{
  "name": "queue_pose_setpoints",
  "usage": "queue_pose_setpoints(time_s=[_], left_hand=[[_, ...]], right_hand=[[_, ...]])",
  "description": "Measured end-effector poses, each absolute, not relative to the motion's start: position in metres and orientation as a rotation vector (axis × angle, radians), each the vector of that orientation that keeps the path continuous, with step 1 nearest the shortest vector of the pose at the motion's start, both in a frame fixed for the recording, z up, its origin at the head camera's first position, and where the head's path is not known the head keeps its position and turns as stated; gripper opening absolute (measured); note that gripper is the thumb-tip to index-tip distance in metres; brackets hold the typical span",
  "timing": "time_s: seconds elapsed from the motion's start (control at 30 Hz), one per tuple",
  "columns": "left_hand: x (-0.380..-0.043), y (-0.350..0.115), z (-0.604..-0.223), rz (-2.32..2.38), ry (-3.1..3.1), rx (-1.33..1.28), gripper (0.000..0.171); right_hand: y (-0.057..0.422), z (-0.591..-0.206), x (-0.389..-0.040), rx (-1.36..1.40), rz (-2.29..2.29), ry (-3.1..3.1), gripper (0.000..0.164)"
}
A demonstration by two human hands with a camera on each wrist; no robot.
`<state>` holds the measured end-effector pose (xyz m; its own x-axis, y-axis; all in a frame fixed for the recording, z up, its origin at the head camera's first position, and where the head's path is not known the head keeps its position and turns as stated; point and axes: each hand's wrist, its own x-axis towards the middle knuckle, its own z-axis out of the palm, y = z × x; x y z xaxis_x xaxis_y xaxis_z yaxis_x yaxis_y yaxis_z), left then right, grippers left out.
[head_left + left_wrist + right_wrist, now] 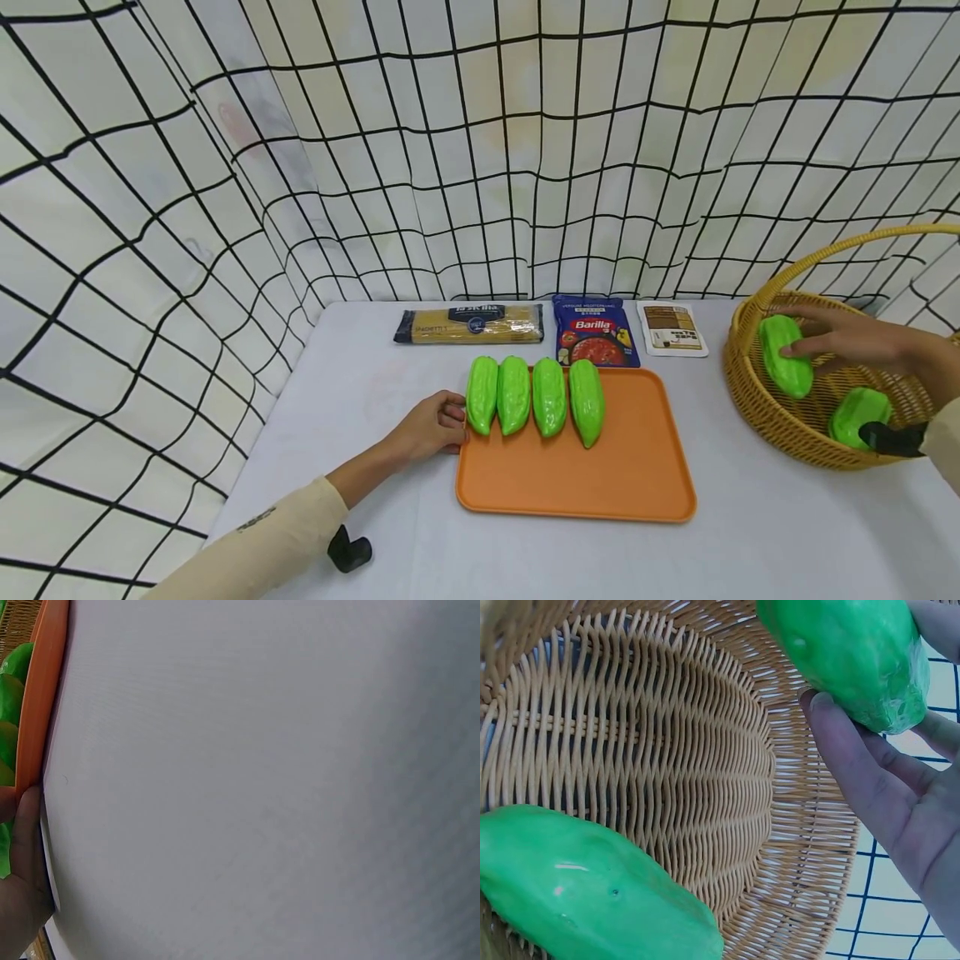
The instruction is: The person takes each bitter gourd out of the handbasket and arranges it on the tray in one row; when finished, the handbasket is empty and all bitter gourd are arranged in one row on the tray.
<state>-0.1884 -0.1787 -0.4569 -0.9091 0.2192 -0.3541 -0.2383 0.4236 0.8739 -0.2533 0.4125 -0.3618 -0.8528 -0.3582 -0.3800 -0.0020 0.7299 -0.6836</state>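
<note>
Several glossy green papaya-like fruits (550,398) lie side by side along the far left part of an orange tray (577,479). At the tray's left edge, my left hand (437,423) pinches the rim between thumb and fingers, as the left wrist view shows. My right hand (851,337) reaches over the wicker basket (765,417) on the right. It holds a green papaya-like fruit (855,656) by its sides, near the basket's left wall. Another such fruit (592,885) lies in the basket, below the right wrist.
Behind the tray lie a spaghetti pack (480,325), a blue Barilla pouch (596,333) and a white-and-brown packet (671,328). The basket's yellow handle (847,246) arches over its far side. Black netting before white cloth (480,167) borders the table at the back and left.
</note>
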Motion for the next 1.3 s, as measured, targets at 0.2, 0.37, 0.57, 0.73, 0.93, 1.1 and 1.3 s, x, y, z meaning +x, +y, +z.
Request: queue_pose_setpoints(time_s=[0.2,0.37,0.57,0.73,0.93,1.1,1.3], left_hand=[[-0.189,-0.179,-0.458,1.489,2.265,-0.019,0.056],[-0.189,-0.179,-0.459,1.487,2.266,-0.02,0.056],[-0.189,-0.179,-0.458,1.479,2.277,-0.02,0.056],[-0.189,-0.178,-0.458,1.468,2.286,-0.021,0.056],[-0.188,-0.178,-0.459,1.473,2.28,-0.018,0.057],[-0.188,-0.181,-0.46,1.467,2.28,-0.019,0.057],[-0.188,-0.179,-0.458,1.472,2.274,-0.015,0.057]], right_hand=[[0.411,-0.362,-0.251,-0.263,-0.974,2.46,0.084],[0.408,-0.361,-0.246,-0.285,-0.991,2.496,0.078],[0.405,-0.358,-0.237,-0.303,-1.011,2.515,0.079],[0.402,-0.357,-0.229,-0.306,-1.007,2.548,0.078],[0.395,-0.354,-0.217,-0.293,-1.004,2.578,0.086],[0.385,-0.353,-0.208,-0.32,-0.992,2.635,0.086],[0.374,-0.357,-0.194,-0.354,-0.987,2.659,0.082]])
